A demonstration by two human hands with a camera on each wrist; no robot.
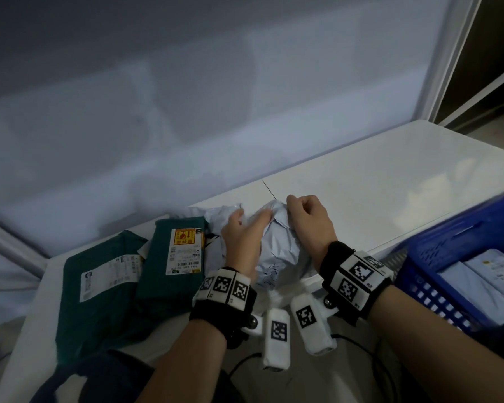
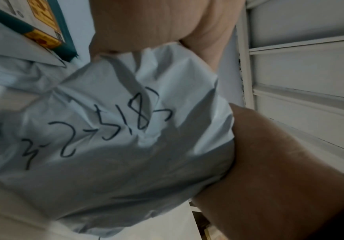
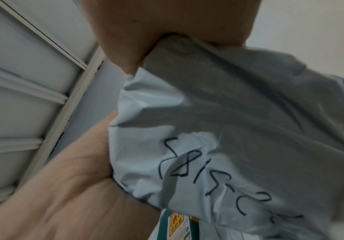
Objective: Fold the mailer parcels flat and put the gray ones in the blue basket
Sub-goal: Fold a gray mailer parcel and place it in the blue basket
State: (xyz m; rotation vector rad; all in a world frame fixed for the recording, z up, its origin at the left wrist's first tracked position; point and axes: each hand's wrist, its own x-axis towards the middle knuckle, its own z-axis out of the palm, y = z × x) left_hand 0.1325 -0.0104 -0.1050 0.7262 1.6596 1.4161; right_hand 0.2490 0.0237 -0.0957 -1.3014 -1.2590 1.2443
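Observation:
A crumpled gray mailer [image 1: 280,251] with a handwritten number lies on the white table [image 1: 390,175] between both hands. My left hand [image 1: 252,218] grips its upper left part, with the plastic bunched under the fingers [image 2: 125,32]. My right hand [image 1: 291,205] pinches the mailer's far top edge, and the right wrist view shows the fold caught under my fingers [image 3: 167,24]. The mailer [image 2: 115,129] fills both wrist views [image 3: 238,121]. The blue basket [image 1: 448,228] stands at the right and holds folded gray mailers [image 1: 486,274].
Two dark green mailers with labels lie at the left, one large [image 1: 99,286] and one smaller [image 1: 169,257]. More gray plastic [image 1: 216,216] lies behind my left hand. A wall runs along the table's far edge. Bare table stretches beyond the hands to the right.

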